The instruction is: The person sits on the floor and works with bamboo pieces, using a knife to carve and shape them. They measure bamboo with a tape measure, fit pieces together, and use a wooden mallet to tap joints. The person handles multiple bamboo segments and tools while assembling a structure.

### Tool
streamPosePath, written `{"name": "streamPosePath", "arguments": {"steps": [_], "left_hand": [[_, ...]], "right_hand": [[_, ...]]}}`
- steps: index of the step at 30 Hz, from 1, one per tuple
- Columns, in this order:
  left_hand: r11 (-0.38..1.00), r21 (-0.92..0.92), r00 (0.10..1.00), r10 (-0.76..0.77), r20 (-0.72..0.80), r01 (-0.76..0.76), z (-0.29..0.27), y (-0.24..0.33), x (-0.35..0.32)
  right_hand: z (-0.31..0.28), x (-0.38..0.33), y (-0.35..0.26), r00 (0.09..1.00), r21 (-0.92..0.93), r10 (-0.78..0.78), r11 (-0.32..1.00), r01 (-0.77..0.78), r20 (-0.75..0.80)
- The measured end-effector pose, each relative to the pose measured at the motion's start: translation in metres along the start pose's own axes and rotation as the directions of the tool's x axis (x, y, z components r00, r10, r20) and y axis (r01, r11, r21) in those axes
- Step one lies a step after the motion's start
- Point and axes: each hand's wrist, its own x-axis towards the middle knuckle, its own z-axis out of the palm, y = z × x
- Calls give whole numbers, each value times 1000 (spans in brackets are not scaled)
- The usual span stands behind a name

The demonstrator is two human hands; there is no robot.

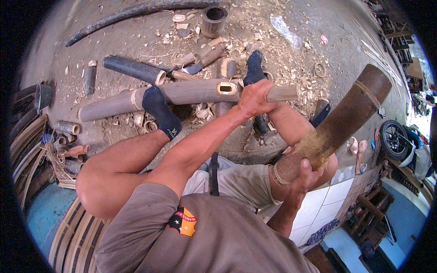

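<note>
My left hand (257,98) is closed round a wooden handle (283,93) whose squared end sticks out to the right. What lies at its other end is hidden behind the hand. Just left of it lies a long bamboo pole (191,91) with an oblong hole (226,88) cut in its upper side. My sock-covered left foot (157,107) rests on this pole. My right hand (308,175) grips a thick brown bamboo section (350,111), thumb on top. That section slants up to the right over my right knee, its side frayed and worn near the hand.
Wood chips litter the ground round the pole. Beyond it lie a dark bamboo length (132,69), a hatchet-like blade with a wooden handle (211,57) and an upright bamboo cup (214,22). Split bamboo strips (75,236) are at left; a wheel (394,138) stands at right.
</note>
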Motion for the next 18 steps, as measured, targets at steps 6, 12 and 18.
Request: {"name": "streamPosePath", "arguments": {"steps": [6, 12, 18], "left_hand": [[999, 22, 999, -30, 23, 30, -3, 3, 1], [1000, 24, 1000, -10, -3, 10, 0, 3, -2], [1000, 8, 1000, -9, 1, 9, -1, 2, -1]], "right_hand": [[-12, 5, 6, 999, -129, -45, 991, 47, 14], [-10, 10, 9, 995, -70, -96, 993, 97, 23], [-23, 17, 14, 981, 94, -102, 992, 87, 165]]}}
